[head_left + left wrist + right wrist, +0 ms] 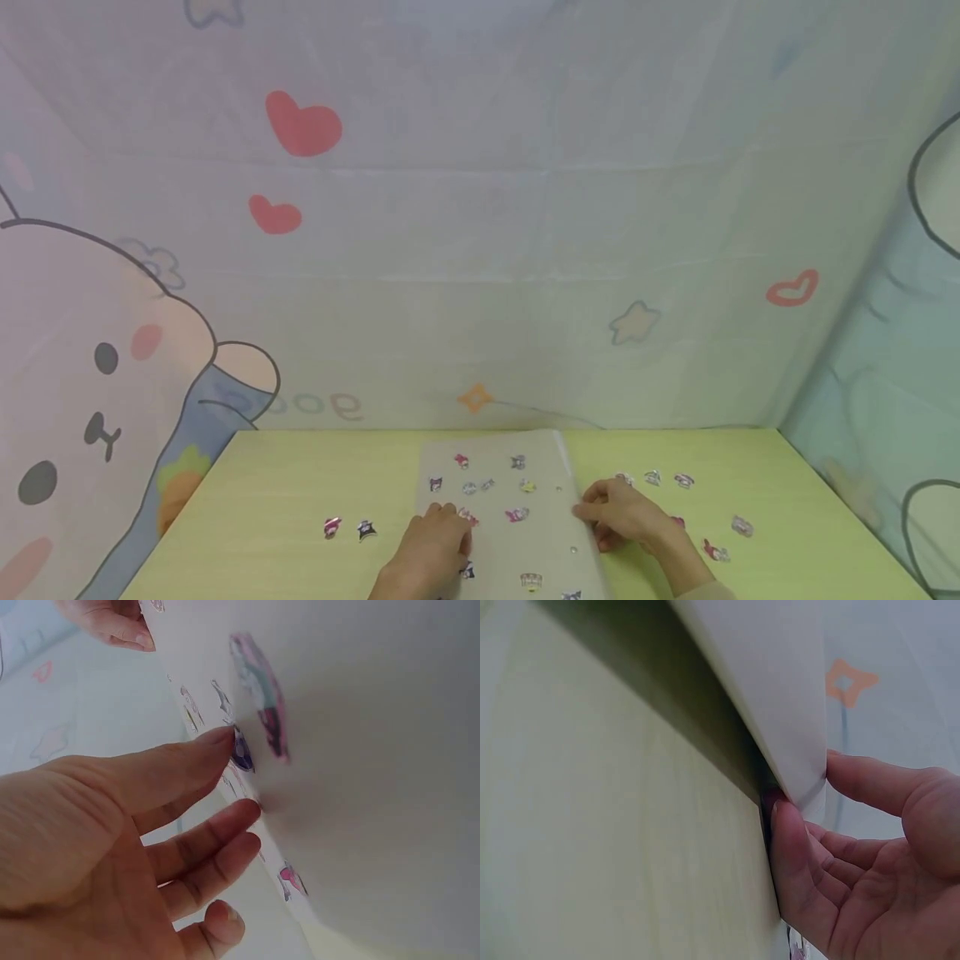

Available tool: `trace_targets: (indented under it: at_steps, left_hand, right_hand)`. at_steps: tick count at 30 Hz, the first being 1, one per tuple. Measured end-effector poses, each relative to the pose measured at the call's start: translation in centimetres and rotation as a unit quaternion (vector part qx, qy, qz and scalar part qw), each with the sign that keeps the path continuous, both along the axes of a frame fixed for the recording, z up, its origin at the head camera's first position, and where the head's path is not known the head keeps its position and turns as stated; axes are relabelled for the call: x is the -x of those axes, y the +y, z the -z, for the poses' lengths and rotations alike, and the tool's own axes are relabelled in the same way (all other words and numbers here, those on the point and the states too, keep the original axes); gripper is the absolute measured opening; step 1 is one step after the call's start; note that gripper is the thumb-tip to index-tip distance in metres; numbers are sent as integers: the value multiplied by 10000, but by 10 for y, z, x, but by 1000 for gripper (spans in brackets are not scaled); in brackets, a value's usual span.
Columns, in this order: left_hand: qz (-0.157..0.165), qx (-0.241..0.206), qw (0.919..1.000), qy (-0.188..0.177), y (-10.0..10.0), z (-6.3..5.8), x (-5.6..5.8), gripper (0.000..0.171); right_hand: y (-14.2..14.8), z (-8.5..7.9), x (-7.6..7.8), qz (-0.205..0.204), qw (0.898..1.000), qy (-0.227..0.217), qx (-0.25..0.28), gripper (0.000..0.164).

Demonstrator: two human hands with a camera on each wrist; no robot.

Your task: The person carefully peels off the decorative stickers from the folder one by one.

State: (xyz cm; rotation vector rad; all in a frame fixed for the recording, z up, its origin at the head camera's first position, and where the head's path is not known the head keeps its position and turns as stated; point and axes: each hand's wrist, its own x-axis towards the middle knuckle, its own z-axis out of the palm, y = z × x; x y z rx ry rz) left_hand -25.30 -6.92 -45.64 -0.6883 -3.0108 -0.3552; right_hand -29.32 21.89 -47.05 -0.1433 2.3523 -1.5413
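A white sheet (495,546) dotted with small shiny cartoon stickers lies on the table. My left hand (431,546) is over its left part. In the left wrist view, the thumb of the left hand (112,825) touches a dark purple sticker (241,751), and other fingertips are close to the sheet; the index fingertip is hidden behind the thumb. At the sheet's right edge, my right hand (618,512) pinches the border. The right wrist view has the thumb of the right hand (877,847) on one face of the white sheet (780,690) and a finger beneath the raised edge.
Two loose stickers, a pink one (332,527) and a black one (366,530), lie left of the sheet. Several more, including a red one (715,551), lie on the right. The pale yellow table (262,500) meets a printed cloth backdrop (480,250).
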Motion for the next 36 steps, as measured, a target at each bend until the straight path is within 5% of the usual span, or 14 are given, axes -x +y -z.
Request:
trace_targets:
  at_steps: [14, 27, 36]
  left_hand:
    - [116, 21, 9999, 100, -3, -7, -2, 20]
    - [506, -749, 9958, 162, -8, -21, 1, 12]
    - [158, -1345, 9906, -169, -35, -33, 7, 11]
  right_hand:
    - [1, 2, 1, -8, 9999, -43, 94, 40]
    - [2, 2, -1, 65, 9998, -130, 115, 43]
    - [2, 4, 2, 62, 9999, -69, 63, 42]
